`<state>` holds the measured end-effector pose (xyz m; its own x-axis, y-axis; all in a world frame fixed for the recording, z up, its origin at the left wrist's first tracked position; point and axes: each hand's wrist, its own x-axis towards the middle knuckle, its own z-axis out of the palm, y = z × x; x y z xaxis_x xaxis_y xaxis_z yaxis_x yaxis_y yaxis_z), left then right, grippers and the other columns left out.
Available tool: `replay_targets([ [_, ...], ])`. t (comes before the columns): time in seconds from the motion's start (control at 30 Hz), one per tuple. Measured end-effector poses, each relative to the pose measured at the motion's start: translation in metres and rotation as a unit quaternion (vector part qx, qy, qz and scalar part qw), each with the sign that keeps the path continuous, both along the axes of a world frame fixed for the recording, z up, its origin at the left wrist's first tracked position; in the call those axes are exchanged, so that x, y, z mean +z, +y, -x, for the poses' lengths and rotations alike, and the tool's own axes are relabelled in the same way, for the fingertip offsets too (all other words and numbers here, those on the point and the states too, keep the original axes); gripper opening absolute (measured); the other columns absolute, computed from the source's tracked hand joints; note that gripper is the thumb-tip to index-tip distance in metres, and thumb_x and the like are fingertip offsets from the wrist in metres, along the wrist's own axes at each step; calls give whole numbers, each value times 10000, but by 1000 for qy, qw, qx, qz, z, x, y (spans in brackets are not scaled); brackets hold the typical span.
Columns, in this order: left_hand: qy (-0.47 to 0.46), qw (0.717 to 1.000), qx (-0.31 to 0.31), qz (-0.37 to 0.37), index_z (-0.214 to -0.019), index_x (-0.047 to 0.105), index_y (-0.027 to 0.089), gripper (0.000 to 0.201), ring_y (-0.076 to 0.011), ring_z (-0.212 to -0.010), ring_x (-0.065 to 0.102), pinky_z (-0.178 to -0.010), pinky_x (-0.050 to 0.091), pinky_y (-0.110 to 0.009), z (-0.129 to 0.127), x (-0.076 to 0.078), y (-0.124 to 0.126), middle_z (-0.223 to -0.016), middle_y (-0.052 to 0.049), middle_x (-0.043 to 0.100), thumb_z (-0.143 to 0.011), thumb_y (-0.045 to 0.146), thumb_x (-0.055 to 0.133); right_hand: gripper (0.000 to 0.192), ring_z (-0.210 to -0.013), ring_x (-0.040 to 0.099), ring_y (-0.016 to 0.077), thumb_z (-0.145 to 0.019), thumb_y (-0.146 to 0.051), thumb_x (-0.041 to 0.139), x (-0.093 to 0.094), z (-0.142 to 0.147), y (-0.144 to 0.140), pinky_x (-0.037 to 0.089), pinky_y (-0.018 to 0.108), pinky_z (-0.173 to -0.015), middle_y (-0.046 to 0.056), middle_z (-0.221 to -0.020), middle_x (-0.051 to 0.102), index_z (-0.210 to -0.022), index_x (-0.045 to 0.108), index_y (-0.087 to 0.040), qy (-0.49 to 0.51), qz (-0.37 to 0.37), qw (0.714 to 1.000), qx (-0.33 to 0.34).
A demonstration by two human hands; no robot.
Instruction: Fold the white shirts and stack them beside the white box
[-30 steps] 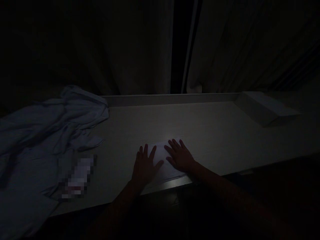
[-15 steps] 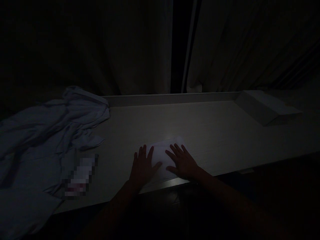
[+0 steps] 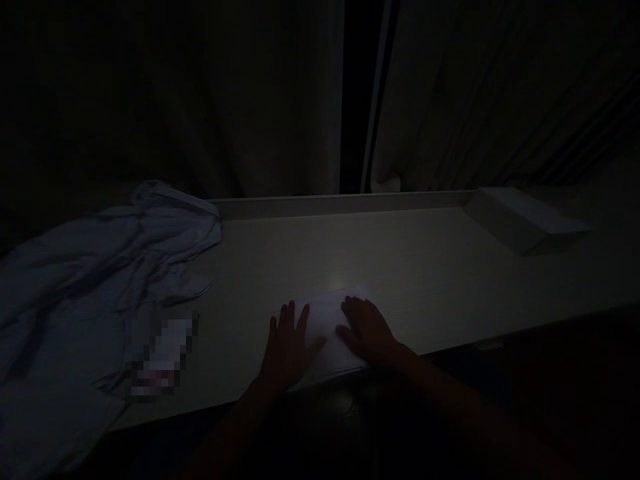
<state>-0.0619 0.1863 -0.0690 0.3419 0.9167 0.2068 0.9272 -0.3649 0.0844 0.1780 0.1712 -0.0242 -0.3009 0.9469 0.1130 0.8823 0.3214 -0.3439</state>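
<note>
The scene is very dark. A white folded sheet of paper (image 3: 330, 320) lies near the front edge of a pale table (image 3: 400, 260). My left hand (image 3: 287, 343) rests flat on the paper's left part, fingers spread. My right hand (image 3: 367, 327) presses on its right part, fingers curled a little at the tips. Neither hand grips anything.
A crumpled light-blue cloth (image 3: 100, 280) covers the table's left end, with a blurred white patch (image 3: 163, 357) on it. A flat white box (image 3: 525, 217) lies at the back right. Curtains (image 3: 280, 100) hang behind the table's raised back rim (image 3: 340, 203).
Both hands have slid a little toward me along the paper. My right fingers, stretched flat before, now curl at the tips. The view has tilted slightly.
</note>
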Motion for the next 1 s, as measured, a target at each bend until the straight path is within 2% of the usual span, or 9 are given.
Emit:
replay_targets([
  [0.07,1,1000,-1,1,-1540,251,178,851,-362,-1498,120,-1177,164,-578,0,2,1,-1609,-200,194,-874,697,352,518,-1383,375,290,-1003,-446,370,5,-6,20,243,480,-1153,131,-1481,468,-1430,477,-174,27,-5,995,-91],
  [0.17,2,1000,0,6,-1537,261,172,851,-368,-1495,132,-1175,164,-583,0,4,1,-1603,-209,209,-874,698,351,493,-1254,510,296,-1011,-406,342,12,-24,60,369,442,-1057,182,-1346,580,-1353,548,-117,67,88,975,-193],
  [0.27,2,1000,2,11,-1538,256,178,858,-369,-1493,148,-1173,162,-589,0,4,1,-1602,-209,210,-868,704,354,463,-982,658,227,-1000,-465,395,18,-44,95,494,311,-845,139,-1121,707,-1167,673,-134,83,191,965,-163],
  [0.37,-1,1000,3,15,-1540,251,187,862,-360,-1496,138,-1178,155,-584,-1,4,0,-1611,-195,192,-863,709,359,510,-803,676,192,-966,-584,433,20,-55,116,499,267,-715,98,-946,744,-970,725,-165,71,232,964,-111],
  [0.5,-3,1000,7,20,-1539,256,194,856,-357,-1499,130,-1180,146,-583,-2,6,0,-1617,-185,181,-862,709,357,665,-883,677,252,-953,-670,349,13,-52,125,485,332,-818,175,-950,730,-821,728,-139,25,225,970,-92],
  [0.6,0,1000,4,25,-1540,253,209,844,-352,-1501,125,-1180,141,-583,-2,8,1,-1622,-166,177,-866,707,350,739,-1013,653,306,-960,-681,260,4,-46,124,452,389,-902,229,-1050,703,-862,736,-125,-2,193,974,-114],
  [0.7,2,999,-4,32,-1539,255,212,845,-351,-1501,120,-1179,135,-584,-2,8,-1,-1623,-164,178,-865,713,345,754,-1037,645,318,-959,-684,233,-1,-44,124,449,402,-895,237,-1078,693,-901,737,-127,-19,177,974,-137],
  [0.87,-13,998,-6,66,-1529,284,226,838,-364,-1491,162,-1159,176,-601,2,12,5,-1617,-164,201,-858,723,347,709,-818,673,255,-884,-766,367,9,-55,131,480,345,-749,162,-867,711,-737,702,-159,-5,221,967,-124],
  [1.0,-53,989,15,135,-1456,414,219,643,-281,-1436,333,-1135,299,-487,15,27,40,-1546,-123,390,-934,567,272,478,-659,617,177,-792,-643,656,19,-68,133,469,292,-622,87,-762,679,-752,666,-166,114,317,937,-90],
])
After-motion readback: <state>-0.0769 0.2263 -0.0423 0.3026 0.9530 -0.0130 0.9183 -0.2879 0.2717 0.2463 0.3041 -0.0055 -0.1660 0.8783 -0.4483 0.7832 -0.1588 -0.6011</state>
